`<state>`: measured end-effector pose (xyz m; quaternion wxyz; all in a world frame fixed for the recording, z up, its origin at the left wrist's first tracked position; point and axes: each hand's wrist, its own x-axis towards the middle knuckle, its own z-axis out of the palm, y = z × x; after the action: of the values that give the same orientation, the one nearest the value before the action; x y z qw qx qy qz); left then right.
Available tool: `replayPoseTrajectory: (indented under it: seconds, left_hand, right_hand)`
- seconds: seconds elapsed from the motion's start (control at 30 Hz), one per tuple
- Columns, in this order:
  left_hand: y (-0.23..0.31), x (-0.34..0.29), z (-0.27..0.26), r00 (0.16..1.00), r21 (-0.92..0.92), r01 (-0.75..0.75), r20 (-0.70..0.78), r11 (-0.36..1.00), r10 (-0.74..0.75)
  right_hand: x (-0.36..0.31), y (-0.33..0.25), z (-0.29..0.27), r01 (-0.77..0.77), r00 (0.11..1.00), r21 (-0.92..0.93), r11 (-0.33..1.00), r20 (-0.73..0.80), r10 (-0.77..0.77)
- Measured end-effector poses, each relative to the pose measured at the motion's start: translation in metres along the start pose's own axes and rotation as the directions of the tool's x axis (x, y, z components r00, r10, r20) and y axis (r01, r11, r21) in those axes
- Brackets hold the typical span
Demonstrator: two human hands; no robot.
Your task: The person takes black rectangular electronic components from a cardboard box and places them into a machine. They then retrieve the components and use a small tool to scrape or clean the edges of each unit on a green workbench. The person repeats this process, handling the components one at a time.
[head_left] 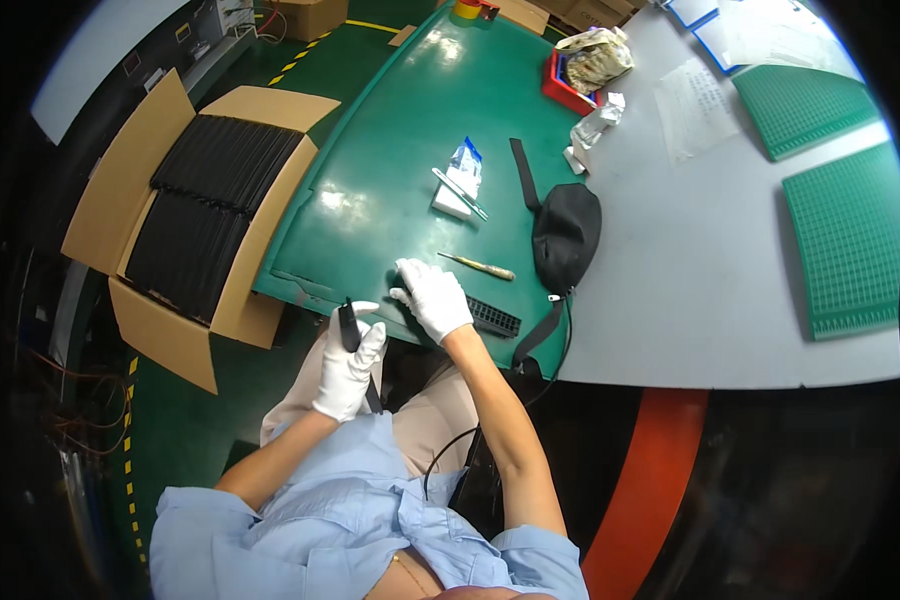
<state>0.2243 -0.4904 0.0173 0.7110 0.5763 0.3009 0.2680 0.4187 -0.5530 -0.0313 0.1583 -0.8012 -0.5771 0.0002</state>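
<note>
My left hand (344, 378), in a white glove, is closed around a slim black piece (349, 328) that sticks up past the fingers, just off the table's near edge. My right hand (437, 300), gloved too, curls over one end of a black slotted strip (494, 319) on the green table mat (370, 150). Its palm hides that end of the strip. Beyond the right hand lies a screwdriver (478, 266) with a yellowish handle. Farther off, tweezers (460, 194) rest across a small white-and-blue packet (464, 165).
A black pouch (567, 238) with a strap lies right of the screwdriver. An open carton (262, 240) of stacked black pieces stands at the left. Farther back is a red bin (570, 90). Green gridded trays (848, 240) and papers lie on the grey surface at right.
</note>
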Motion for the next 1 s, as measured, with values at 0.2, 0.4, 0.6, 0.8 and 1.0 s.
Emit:
replayPoseTrajectory:
  seconds: [0.2,0.4,0.6,0.8,1.0]
  left_hand:
    - [-0.026,0.021,-0.018,0.989,-0.069,0.149,-0.003,0.986,-0.150]
    - [-0.022,0.034,-0.014,0.972,-0.058,0.215,0.107,0.975,-0.208]
    - [-0.034,0.044,-0.021,0.952,-0.011,0.281,0.133,0.960,-0.277]
    - [-0.035,0.048,-0.020,0.943,-0.010,0.310,0.134,0.951,-0.306]
    - [-0.033,0.047,-0.022,0.942,-0.013,0.307,0.145,0.952,-0.302]
  right_hand:
    - [0.032,0.011,-0.026,-0.153,0.987,0.025,0.988,0.043,0.152]
    - [0.066,0.124,0.001,-0.566,0.806,-0.016,0.824,-0.223,0.548]
    - [0.073,0.150,0.020,-0.563,0.825,-0.063,0.824,0.007,0.565]
    - [0.040,0.141,0.011,-0.680,0.712,0.047,0.731,-0.193,0.675]
    - [0.022,0.151,0.005,-0.747,0.665,-0.245,0.619,-0.267,0.697]
